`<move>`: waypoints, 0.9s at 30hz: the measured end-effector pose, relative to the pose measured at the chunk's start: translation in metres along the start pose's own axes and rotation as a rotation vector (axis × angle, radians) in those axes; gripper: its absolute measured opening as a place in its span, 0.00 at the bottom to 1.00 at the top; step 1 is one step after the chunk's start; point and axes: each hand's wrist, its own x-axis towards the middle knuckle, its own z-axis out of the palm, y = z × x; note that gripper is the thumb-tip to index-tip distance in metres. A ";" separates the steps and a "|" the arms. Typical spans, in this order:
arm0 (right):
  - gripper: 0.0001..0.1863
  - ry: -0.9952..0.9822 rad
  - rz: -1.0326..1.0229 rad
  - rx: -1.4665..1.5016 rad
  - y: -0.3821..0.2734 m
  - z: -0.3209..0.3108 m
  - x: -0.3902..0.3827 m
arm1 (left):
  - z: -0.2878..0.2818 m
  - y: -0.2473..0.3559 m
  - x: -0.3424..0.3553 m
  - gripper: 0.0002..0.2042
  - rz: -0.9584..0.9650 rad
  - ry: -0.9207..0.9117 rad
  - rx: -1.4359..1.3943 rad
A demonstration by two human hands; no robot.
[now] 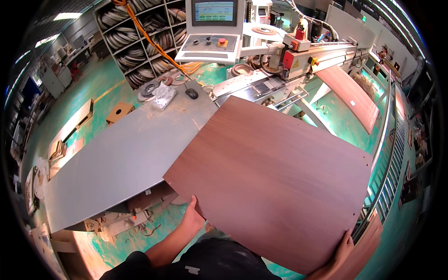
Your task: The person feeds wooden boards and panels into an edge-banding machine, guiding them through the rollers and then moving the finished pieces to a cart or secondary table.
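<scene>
A large reddish-brown wood-grain panel (275,182) lies across the space in front of me, its far left part over the grey worktable (126,149). My left hand (192,218) grips its near left edge, thumb up along the edge and the other fingers hidden beneath. At the near right corner my right hand (344,249) holds the right edge, fingertips showing and the rest partly behind the panel. Small dark holes dot the panel's right edge.
A machine (298,60) with a long rail stands ahead, its control console (210,42) beside it. Another brown board (347,95) sits at the machine. A roller conveyor (389,154) runs along the right. A mouse (191,94) and a white packet (164,96) rest on the worktable.
</scene>
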 end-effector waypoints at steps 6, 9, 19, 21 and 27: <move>0.34 0.059 0.204 -0.093 0.042 0.030 -0.018 | 0.022 0.021 0.091 0.27 -0.028 -0.040 0.077; 0.33 0.067 0.257 0.087 0.065 0.070 -0.040 | 0.034 0.050 0.117 0.25 -0.025 -0.070 0.113; 0.36 0.130 0.450 0.421 0.052 0.183 -0.097 | 0.019 0.083 0.149 0.29 -0.156 -0.087 0.283; 0.36 0.135 0.484 0.419 0.063 0.191 -0.095 | 0.019 0.077 0.149 0.31 -0.231 -0.117 0.347; 0.39 0.034 0.596 0.568 0.069 0.208 -0.096 | 0.018 0.072 0.171 0.40 -0.250 -0.154 0.499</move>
